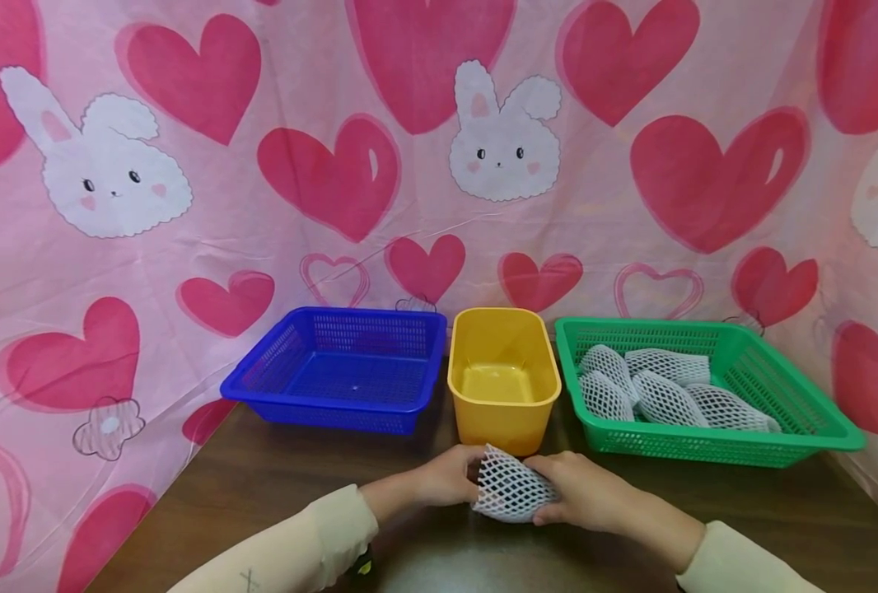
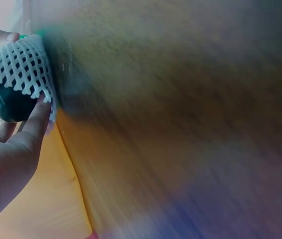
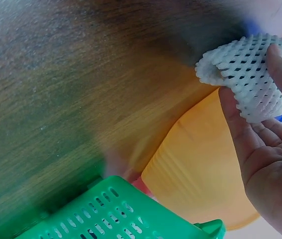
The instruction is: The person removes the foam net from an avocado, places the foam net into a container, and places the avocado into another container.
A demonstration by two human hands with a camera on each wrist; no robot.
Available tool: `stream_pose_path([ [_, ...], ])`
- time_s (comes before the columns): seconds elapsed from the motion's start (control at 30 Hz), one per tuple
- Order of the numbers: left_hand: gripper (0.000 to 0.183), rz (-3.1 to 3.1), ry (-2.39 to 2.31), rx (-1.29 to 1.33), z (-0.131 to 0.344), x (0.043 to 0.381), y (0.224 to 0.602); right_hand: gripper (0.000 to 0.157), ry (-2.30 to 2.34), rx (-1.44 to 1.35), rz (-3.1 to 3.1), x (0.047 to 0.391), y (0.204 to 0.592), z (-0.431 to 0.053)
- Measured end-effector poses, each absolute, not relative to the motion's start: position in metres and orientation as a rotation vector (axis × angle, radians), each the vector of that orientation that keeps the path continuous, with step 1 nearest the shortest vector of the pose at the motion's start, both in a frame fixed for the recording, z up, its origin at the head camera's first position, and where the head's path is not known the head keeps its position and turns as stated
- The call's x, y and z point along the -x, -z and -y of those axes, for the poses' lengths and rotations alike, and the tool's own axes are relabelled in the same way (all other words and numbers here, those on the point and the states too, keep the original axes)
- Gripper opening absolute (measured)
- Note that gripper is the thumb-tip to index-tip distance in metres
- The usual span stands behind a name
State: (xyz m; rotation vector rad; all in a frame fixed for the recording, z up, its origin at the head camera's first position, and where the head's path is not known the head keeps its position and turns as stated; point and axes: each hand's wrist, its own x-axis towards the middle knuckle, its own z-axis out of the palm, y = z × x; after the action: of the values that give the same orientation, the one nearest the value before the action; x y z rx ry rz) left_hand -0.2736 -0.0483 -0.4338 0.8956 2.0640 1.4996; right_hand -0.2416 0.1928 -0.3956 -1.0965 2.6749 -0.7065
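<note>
Low over the table, just in front of the yellow bin (image 1: 506, 424), both hands hold a white foam net sleeve (image 1: 513, 487). A dark, round, greenish fruit (image 2: 11, 103) shows at the sleeve's mouth in the left wrist view. My left hand (image 1: 445, 478) is at that mouth, its fingers curled about the fruit and one fingertip against the net's rim. The right hand (image 1: 587, 494) grips the sleeve's other end between thumb and fingers. Seen from the right wrist, the net (image 3: 255, 74) narrows to a small opening near the fingertips.
A blue basket (image 1: 335, 405) stands at the left, with nothing visible inside. To the right, a green basket (image 1: 706, 445) holds several white net-sleeved items (image 1: 669, 399). All stand on a brown wooden table (image 1: 261, 478) before a pink heart-patterned cloth (image 1: 424, 206).
</note>
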Motion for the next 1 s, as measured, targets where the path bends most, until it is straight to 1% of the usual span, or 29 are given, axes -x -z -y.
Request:
stream_pose_path([
  [0.13,0.045,-2.067,-1.493,-0.922,0.052,0.275,0.433,0.049,0.716,1.111,-2.666,0.242,0.394,-0.193],
  [0.37,0.052,-2.127,-1.47,-0.901,0.06,0.275,0.43,0.04,0.68,1.161,-2.707,0.242,0.392,-0.193],
  [0.7,0.051,-2.221,-1.42,-0.859,0.067,0.274,0.423,0.034,0.704,1.187,-2.739,0.241,0.389,-0.192],
  [1.0,0.052,-2.274,-1.404,-0.87,0.074,0.274,0.419,0.02,0.691,1.247,-2.819,0.241,0.386,-0.194],
])
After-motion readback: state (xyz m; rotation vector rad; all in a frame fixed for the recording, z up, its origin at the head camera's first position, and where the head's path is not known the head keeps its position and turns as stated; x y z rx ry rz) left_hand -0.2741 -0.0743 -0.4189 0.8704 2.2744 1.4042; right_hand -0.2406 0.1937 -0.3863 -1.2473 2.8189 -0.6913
